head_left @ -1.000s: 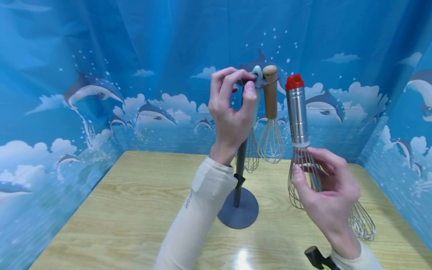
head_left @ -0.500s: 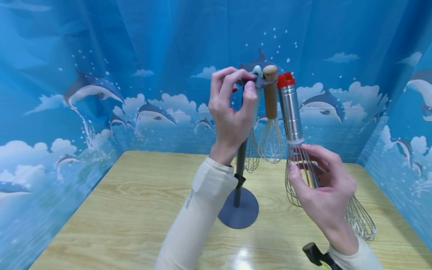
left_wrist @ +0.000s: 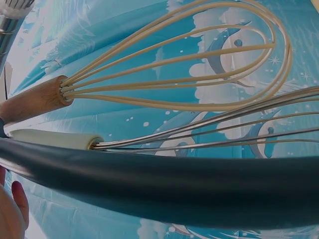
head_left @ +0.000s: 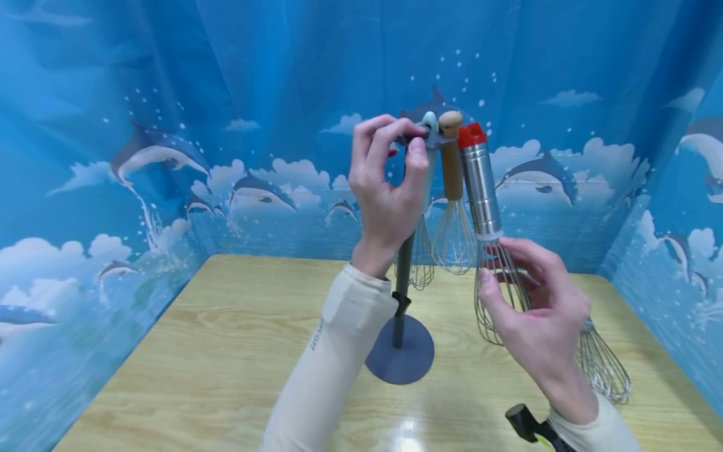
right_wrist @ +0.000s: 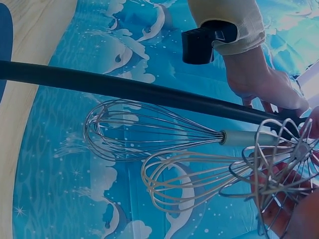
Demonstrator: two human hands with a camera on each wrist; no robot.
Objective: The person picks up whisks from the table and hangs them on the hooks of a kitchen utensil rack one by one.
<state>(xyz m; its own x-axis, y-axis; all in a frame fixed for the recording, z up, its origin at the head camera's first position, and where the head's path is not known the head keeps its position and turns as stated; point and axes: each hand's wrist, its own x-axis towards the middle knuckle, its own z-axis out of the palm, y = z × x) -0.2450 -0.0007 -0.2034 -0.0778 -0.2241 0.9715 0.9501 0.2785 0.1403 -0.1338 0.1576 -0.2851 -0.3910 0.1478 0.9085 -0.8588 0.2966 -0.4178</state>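
A dark grey stand [head_left: 400,358] rises from the wooden table [head_left: 226,351]. From its top hang a whisk with a wooden handle [head_left: 452,169] and one with a pale handle [head_left: 430,125]. My left hand [head_left: 415,138] pinches the stand's top hook arm. My right hand [head_left: 499,270] grips the wires of a whisk with a steel handle [head_left: 480,188] and red cap, its handle up and leaning left, the cap beside the wooden handle. In the right wrist view the held wires [right_wrist: 284,169] lie next to the hanging whisks [right_wrist: 149,129] below the pole [right_wrist: 124,87].
Another wire whisk [head_left: 604,370] lies on the table at the right, behind my right hand. Blue dolphin-print curtains [head_left: 169,157] close in the table on three sides. The stand's round base sits mid-table.
My right hand has carried the steel-handled whisk left and tilted it, so its red cap now stands close beside the wooden handle. My left hand has stayed at the stand's top.
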